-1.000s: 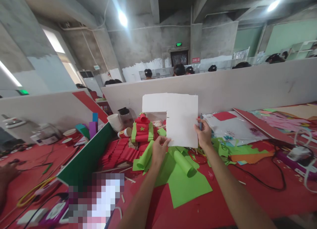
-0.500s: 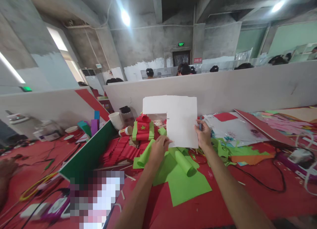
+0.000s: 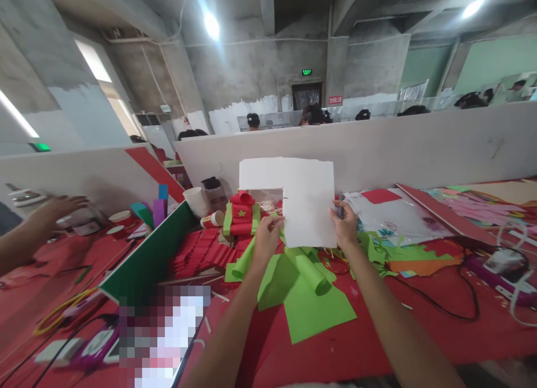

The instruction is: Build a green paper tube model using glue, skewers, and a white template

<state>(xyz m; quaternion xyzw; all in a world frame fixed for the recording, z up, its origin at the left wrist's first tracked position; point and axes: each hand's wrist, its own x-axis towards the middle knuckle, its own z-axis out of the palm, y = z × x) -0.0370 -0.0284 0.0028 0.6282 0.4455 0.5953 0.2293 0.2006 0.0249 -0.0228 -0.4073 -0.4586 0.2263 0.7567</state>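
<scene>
Green board (image 3: 145, 251) sits well left of the white card (image 3: 309, 209), red-and-green paper model (image 3: 242, 214) nearer. Left hand (image 3: 267, 240) is at the card's lower left edge, can't tell if its fingers are pinching. Card's up above the table (image 3: 319, 354), right hand's (image 3: 346, 226) fingers clamped on its right edge.

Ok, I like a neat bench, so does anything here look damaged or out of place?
The white sheet in the right hand lacks a rectangular piece at its lower left; the fairly straight edges suggest a cut rather than a tear. Ragged green scraps lie jumbled beside the right wrist, looking untidy.
</scene>
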